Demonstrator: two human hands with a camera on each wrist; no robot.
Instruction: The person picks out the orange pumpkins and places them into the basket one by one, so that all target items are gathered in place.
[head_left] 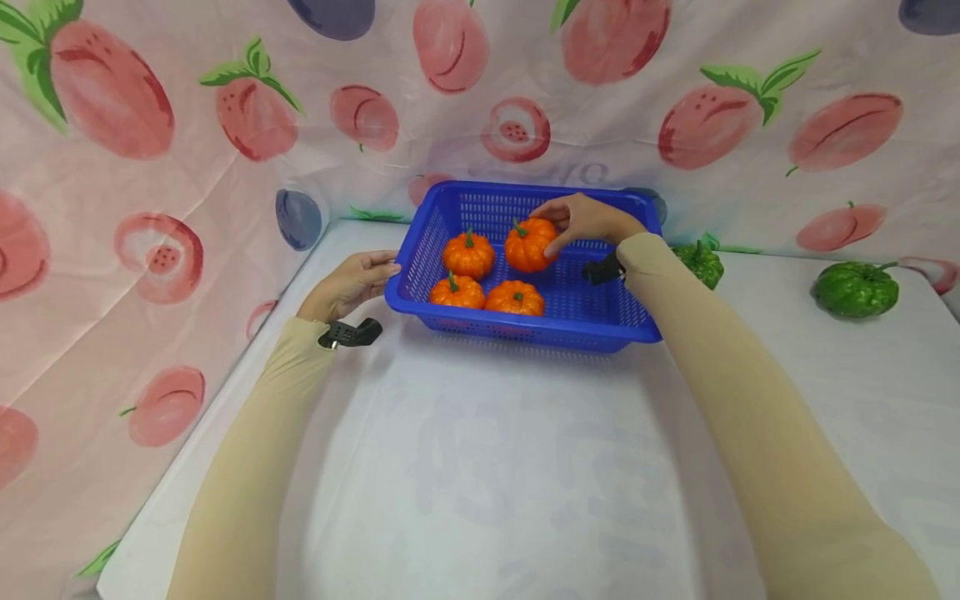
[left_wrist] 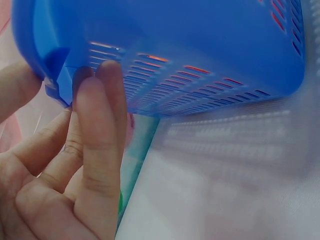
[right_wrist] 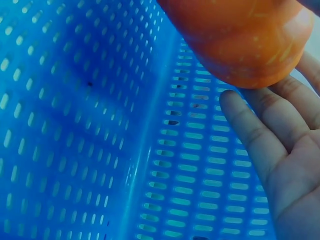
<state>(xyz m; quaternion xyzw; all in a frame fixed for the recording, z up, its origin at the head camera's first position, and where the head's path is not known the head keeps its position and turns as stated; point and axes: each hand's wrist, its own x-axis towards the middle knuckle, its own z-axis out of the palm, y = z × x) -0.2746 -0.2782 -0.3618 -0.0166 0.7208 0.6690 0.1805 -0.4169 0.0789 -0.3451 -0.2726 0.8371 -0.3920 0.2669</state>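
A blue plastic basket (head_left: 585, 329) with slotted walls stands on the table. My left hand (head_left: 348, 283) pinches its left rim, with the thumb at the edge and the fingers against the outer wall in the left wrist view. Inside the basket, my right hand (head_left: 588, 221) holds a small orange pumpkin (head_left: 531, 245) between thumb and fingers; the fingers reach under this pumpkin (right_wrist: 250, 45) in the right wrist view. Three more orange pumpkins lie in the basket's left part: one at the back (head_left: 468, 255), one at the front left (head_left: 457, 292) and one at the front (head_left: 514, 298).
Right of the basket, a green gourd (head_left: 701, 265) lies partly hidden behind the right sleeve. Another green gourd (head_left: 856, 290) sits farther right on the white table (head_left: 510, 467). A fruit-printed cloth (head_left: 600, 125) hangs behind the table and along its left side.
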